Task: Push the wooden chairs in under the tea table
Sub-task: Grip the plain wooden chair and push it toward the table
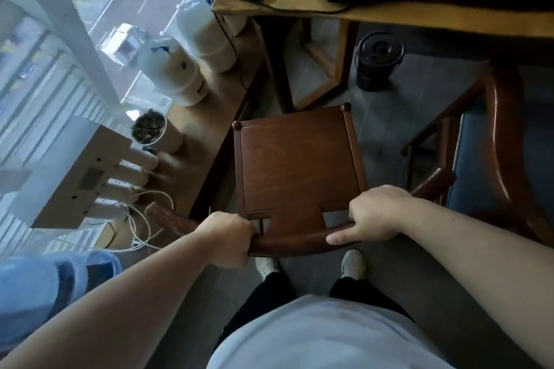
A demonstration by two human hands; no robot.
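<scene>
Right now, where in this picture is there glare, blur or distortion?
Head view: daylight from the window washes out the left side; wide-angle bending curves the table edge; the hands and chair seat are fairly sharp; the table's underside is dark.

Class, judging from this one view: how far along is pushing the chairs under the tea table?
Done: nothing visibly. In hand: left hand and right hand grip the backrest of the wooden chair, its seat fully outside the tea table. Left: push it in, then the blue-cushioned chair.

Chair: reddish-brown wood. Table: yellowish edge. Second chair's cushion: dark blue. Bin: black. Tanks: white.
</scene>
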